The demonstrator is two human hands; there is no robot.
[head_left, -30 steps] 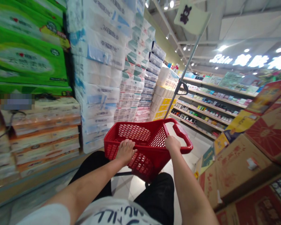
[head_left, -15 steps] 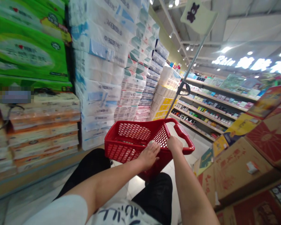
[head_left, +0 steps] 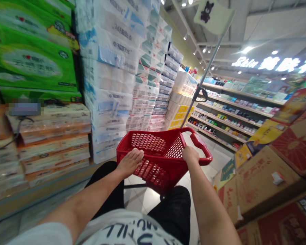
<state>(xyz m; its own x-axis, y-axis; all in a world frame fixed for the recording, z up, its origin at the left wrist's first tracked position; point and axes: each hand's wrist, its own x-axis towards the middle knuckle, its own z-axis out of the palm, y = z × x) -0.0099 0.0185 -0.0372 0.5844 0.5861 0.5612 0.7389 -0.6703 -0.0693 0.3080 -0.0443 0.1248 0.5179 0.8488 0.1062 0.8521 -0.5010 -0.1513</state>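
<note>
Place: a supermarket aisle under a pale ceiling (head_left: 267,23) with spotlights and a glowing shop sign (head_left: 270,63).
Left side: tall stacks of plastic-wrapped toilet paper packs (head_left: 109,78) rise beside green-wrapped packs (head_left: 33,58) and lower orange-banded packs (head_left: 53,149).
Right side: printed cardboard cartons (head_left: 260,180) are piled close to the person, with long shelves of small boxed goods (head_left: 226,117) farther along the aisle.
Floor: pale tiles (head_left: 145,200) show below the basket.
Person: black trousers (head_left: 104,183) and a white T-shirt with dark lettering (head_left: 127,229) show at the bottom of the view.
Basket: a red plastic shopping basket (head_left: 153,156) with mesh-like walls stands just ahead of the legs, between the paper stacks and the cartons; whether it touches the floor is hidden.
Pole: a slim metal pole (head_left: 206,78) rises from the basket's far side, topped by a pale card with a bear (head_left: 213,16).
Left hand (head_left: 130,162): flat and open, resting on the near rim.
Right hand (head_left: 190,154): curled, gripping the basket's rim beside its looped handle (head_left: 201,144).
</note>
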